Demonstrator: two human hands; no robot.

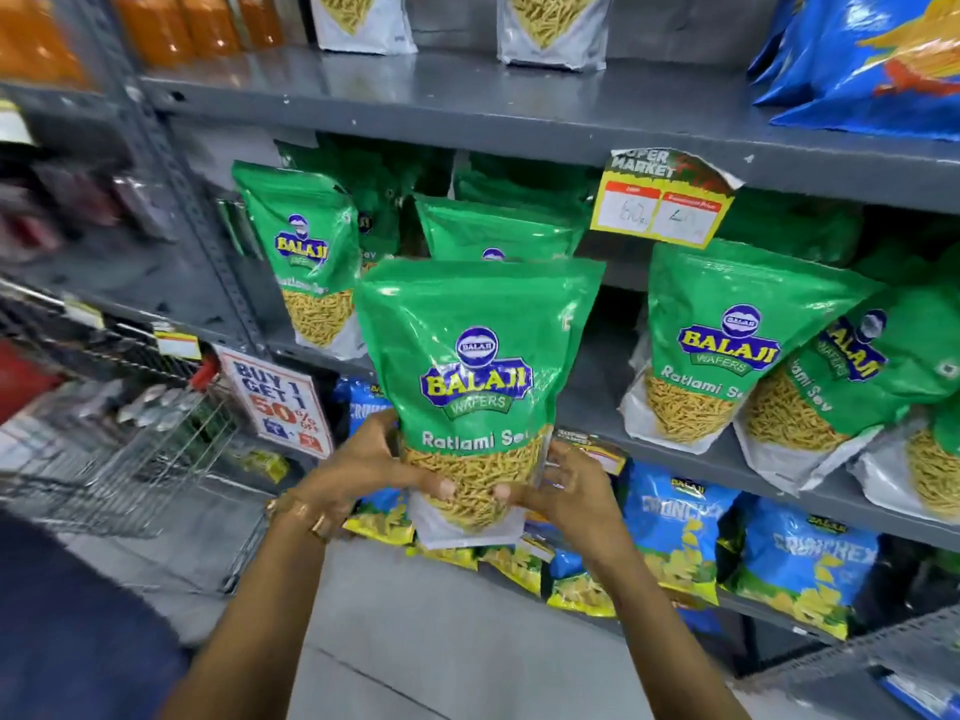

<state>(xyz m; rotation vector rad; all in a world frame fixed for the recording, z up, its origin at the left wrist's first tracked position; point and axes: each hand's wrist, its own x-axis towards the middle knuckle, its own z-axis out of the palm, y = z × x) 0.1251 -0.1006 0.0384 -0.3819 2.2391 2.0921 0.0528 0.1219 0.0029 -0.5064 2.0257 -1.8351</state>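
I hold a green Balaji Ratlami Sev pouch [475,366] upright in front of a grey shop shelf [597,402]. My left hand [363,470] grips its lower left side, thumb across the clear window. My right hand [566,485] grips the lower right side, thumb on the front. The pouch's bottom edge hangs below both hands. Its back is hidden.
More green sev pouches [306,257] [727,345] stand on the same shelf. Blue Crunchex bags [800,558] fill the shelf below. A yellow price tag [665,200] hangs from the shelf above. A wire trolley [130,449] and a "Buy 1 Get 1" sign [278,402] are at the left.
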